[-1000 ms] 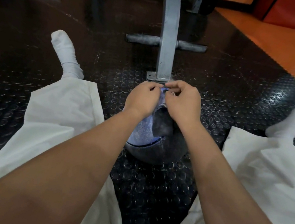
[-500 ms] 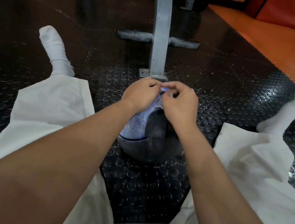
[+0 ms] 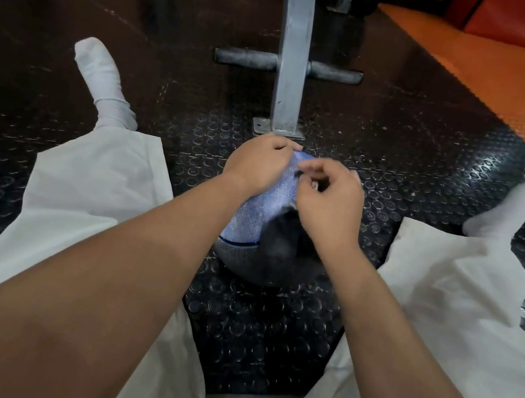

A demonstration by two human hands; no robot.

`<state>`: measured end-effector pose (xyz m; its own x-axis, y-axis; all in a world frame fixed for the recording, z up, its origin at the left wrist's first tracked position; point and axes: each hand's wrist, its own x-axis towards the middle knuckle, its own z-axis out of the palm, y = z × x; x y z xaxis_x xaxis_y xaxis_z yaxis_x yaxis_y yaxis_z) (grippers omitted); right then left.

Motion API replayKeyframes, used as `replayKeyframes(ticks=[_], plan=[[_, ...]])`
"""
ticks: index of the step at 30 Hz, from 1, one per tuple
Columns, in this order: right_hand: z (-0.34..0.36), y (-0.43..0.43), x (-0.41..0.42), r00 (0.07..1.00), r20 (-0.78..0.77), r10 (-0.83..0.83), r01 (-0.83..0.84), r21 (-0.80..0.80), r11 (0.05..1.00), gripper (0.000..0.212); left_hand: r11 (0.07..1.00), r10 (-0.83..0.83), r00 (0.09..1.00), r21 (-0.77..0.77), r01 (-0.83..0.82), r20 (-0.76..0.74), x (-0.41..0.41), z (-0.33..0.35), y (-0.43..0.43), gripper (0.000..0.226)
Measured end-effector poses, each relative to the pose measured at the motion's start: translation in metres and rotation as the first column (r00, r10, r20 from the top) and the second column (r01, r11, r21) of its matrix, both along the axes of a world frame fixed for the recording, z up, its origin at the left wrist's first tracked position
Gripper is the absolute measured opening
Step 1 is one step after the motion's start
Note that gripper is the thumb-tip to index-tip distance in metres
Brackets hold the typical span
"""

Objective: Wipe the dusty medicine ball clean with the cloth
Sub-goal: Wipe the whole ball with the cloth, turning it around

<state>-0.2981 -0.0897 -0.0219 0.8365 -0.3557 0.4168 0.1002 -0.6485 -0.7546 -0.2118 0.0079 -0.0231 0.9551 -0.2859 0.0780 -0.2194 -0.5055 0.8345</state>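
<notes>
— Two hands work at the top of the ball (image 3: 264, 265), which sits on the studded mat (image 3: 267, 325) between the legs (image 3: 86, 204)!
— And the cloth (image 3: 261, 209)?
— Blue, draped over the ball. The left hand (image 3: 260, 163) grips its far edge, and the right hand (image 3: 326, 206) pinches it just beside, fingers curled.

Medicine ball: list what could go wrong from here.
The medicine ball sits on the studded mat; only the left hand rests on it, so it may roll into the bench foot. The right hand picks at its top; no cloth shows plainly, so the grey dust low down may stay.
</notes>
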Motion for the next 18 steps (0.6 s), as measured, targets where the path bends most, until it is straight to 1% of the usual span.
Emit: replayKeyframes(ticks=[2, 4, 6, 10, 12, 14, 16, 18], plan=[[0.008, -0.005, 0.023, 0.994, -0.106, -0.015, 0.023, 0.073, 0.997, 0.03, 1.0, 0.009, 1.0, 0.028, -0.01, 0.009, -0.001, 0.001, -0.001, 0.028], [0.013, -0.007, 0.036, 0.989, -0.148, -0.018, 0.034, 0.104, 0.994, 0.03, 0.999, 0.024, 1.0, 0.046, -0.024, 0.011, -0.001, 0.002, -0.001, 0.03], [0.012, -0.001, 0.032, 0.994, -0.107, -0.03, 0.038, 0.07, 0.997, 0.028, 0.998, 0.041, 0.999, 0.044, -0.041, 0.001, 0.0, 0.003, 0.001, 0.031], [-0.023, 0.019, -0.015, 0.99, 0.131, -0.046, 0.051, -0.038, 0.998, 0.015, 0.998, 0.057, 0.998, 0.014, -0.057, -0.034, 0.006, 0.004, 0.0, 0.031], [-0.041, 0.023, -0.036, 0.982, 0.191, -0.017, 0.033, -0.079, 0.996, 0.013, 0.998, 0.064, 0.997, 0.021, -0.063, -0.052, 0.008, 0.005, -0.002, 0.032], [-0.047, 0.022, -0.043, 0.977, 0.211, 0.027, -0.005, -0.103, 0.995, 0.014, 0.998, 0.06, 0.997, 0.029, -0.058, -0.052, 0.009, 0.005, -0.003, 0.032], [-0.036, 0.016, -0.034, 0.978, 0.203, 0.047, -0.023, -0.116, 0.993, 0.015, 0.999, 0.041, 0.998, 0.028, -0.04, -0.049, 0.007, 0.006, -0.004, 0.033], [-0.019, 0.008, -0.011, 0.992, 0.124, 0.0, 0.007, -0.057, 0.998, 0.017, 0.999, 0.027, 0.999, 0.029, -0.026, -0.032, 0.006, 0.005, -0.003, 0.032]])
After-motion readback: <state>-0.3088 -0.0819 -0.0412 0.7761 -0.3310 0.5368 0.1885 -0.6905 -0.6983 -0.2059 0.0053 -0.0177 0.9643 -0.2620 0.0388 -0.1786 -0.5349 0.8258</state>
